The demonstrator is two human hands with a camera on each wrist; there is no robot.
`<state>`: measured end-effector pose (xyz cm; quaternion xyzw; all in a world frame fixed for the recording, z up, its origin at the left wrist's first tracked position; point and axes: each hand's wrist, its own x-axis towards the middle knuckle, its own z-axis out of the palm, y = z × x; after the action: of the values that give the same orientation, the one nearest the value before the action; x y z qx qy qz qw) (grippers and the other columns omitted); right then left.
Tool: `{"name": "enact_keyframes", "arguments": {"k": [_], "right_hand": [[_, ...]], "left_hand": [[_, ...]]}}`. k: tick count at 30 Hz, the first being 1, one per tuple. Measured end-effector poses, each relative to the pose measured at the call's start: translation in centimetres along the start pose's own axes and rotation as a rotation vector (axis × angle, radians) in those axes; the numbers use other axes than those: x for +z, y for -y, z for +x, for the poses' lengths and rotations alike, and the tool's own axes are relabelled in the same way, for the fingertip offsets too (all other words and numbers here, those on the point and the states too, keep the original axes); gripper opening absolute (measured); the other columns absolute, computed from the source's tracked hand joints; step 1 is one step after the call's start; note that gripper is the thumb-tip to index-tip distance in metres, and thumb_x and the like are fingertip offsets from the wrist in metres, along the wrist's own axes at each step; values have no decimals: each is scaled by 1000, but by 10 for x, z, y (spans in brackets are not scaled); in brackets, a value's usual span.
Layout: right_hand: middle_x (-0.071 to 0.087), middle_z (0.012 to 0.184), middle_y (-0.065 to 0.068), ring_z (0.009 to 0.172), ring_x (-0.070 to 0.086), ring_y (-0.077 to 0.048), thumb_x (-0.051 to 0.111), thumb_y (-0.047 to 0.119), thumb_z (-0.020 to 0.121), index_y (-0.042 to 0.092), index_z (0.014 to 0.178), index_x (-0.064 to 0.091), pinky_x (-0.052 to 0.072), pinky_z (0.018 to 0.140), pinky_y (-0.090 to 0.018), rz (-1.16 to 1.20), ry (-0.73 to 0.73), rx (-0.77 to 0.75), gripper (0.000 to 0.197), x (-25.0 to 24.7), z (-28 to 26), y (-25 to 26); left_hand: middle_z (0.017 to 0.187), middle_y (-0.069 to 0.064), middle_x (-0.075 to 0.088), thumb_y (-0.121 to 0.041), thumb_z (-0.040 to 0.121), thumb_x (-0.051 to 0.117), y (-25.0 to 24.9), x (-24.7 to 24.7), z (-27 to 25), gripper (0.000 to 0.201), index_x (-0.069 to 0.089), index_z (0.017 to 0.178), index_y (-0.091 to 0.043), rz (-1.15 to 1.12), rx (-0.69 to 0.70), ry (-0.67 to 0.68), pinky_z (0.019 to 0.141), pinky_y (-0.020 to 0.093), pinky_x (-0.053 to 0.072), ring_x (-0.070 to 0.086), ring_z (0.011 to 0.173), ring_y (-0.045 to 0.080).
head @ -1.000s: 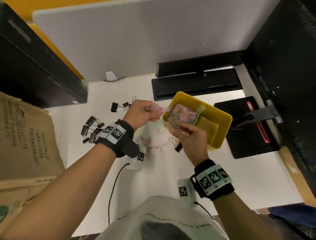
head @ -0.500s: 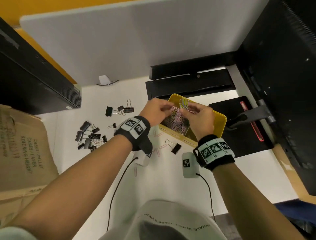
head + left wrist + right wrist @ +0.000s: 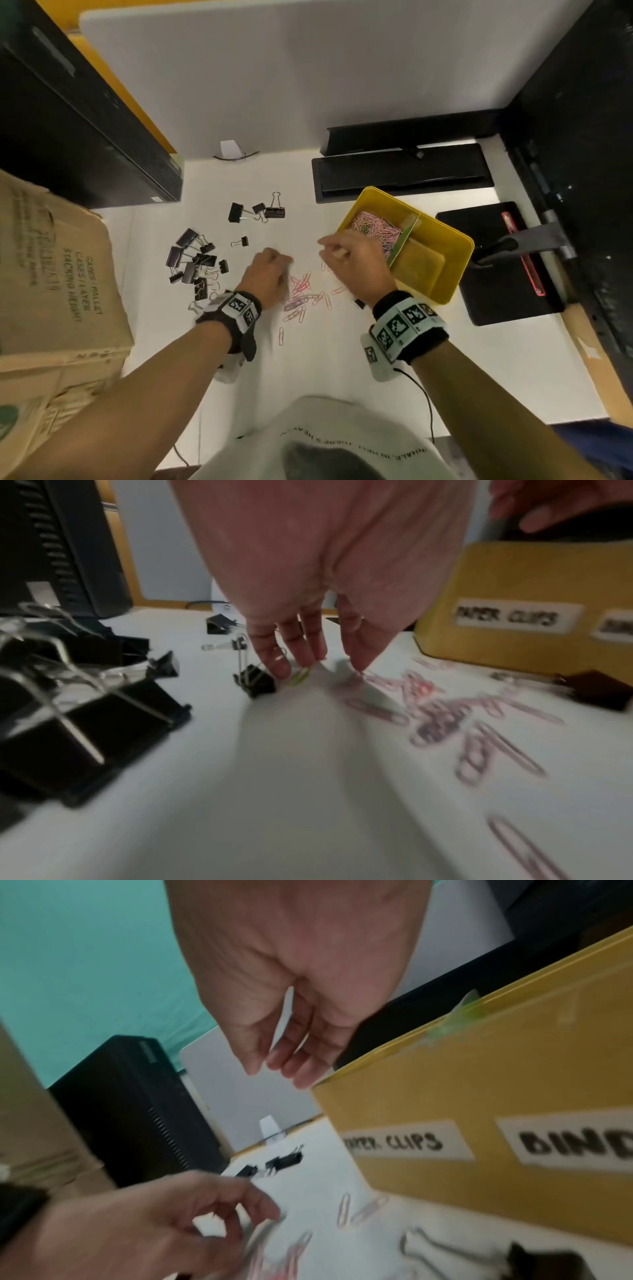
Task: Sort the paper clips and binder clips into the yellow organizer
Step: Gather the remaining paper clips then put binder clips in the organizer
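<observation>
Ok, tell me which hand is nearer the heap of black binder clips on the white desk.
Left. The left hand reaches down just right of the heap of black binder clips; the right hand hangs farther right, beside the yellow organizer.

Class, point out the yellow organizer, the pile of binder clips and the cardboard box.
yellow organizer (image 3: pixel 455 270), head view, right outer wall.
pile of binder clips (image 3: pixel 193 262), head view, middle of the heap.
cardboard box (image 3: pixel 61 274), head view, printed top flap.

Both hands off the yellow organizer (image 3: pixel 455 270), left hand (image 3: pixel 270 277) down at loose paper clips (image 3: pixel 303 298).
</observation>
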<state>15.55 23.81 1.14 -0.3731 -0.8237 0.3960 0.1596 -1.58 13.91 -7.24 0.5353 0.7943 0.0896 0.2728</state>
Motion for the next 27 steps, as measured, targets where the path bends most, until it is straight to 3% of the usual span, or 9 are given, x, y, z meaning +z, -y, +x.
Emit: {"name": "enact_keyframes", "arguments": {"k": [2,4,7,11,15,20,24,27], "right_hand": [[69,90,-2,81,61,-13,63,19,88,16,107,69,50,82,-29,-76,112,-63,21,14,-12,-8],[66,104,-4,98,60,-20,59,22,90,17,116,63,43,91,-30,-226,256,-8,27,28,-25,-21],[52,132,-12,123,45,-26,50,14,92,10,131,49,34,106,-32,-415,340,31,39,43,-39,-37],[31,149,-20,136,31,-33,47,13,89,1,140,32,32,110,-41,-646,360,58,55,50,-32,-40],[38,143,-15,129,35,-33,45,19,90,3,138,32,32,104,-44,-844,391,13,52,51,-25,-40],[52,122,-10,115,46,-28,50,11,85,8,123,47,39,97,-38,-744,471,-119,39,66,-36,-36],[50,123,-12,112,47,-27,53,8,86,6,125,45,42,97,-34,-573,442,-70,40,69,-43,-31],[45,122,-15,110,46,-28,55,25,91,0,125,40,42,98,-36,-640,415,25,45,66,-47,-29]], "left_hand": [[108,16,51,-4,81,56,-8,12,-9,34,58,114,-6,12,67,11,85,43,47,50,98,33],[106,17,52,-2,81,54,-19,19,-14,33,58,114,-3,25,149,30,83,39,46,50,97,33],[121,15,49,-5,82,54,-32,18,-4,46,49,128,-8,38,187,22,91,38,43,47,109,31],[144,11,33,-7,81,57,-47,11,17,64,33,140,-15,163,224,99,99,44,38,32,129,30],[146,13,30,-7,85,52,-41,12,8,57,33,139,-8,357,334,196,103,42,37,27,134,30],[125,21,53,-2,77,63,-3,10,-31,45,56,121,-5,214,466,112,91,41,51,55,111,36],[119,18,58,-11,77,68,11,7,-61,40,59,116,-7,90,353,-97,82,35,56,63,97,29],[114,11,58,-23,76,72,7,15,-82,45,58,117,-11,41,182,-94,71,29,54,62,90,24]]}}
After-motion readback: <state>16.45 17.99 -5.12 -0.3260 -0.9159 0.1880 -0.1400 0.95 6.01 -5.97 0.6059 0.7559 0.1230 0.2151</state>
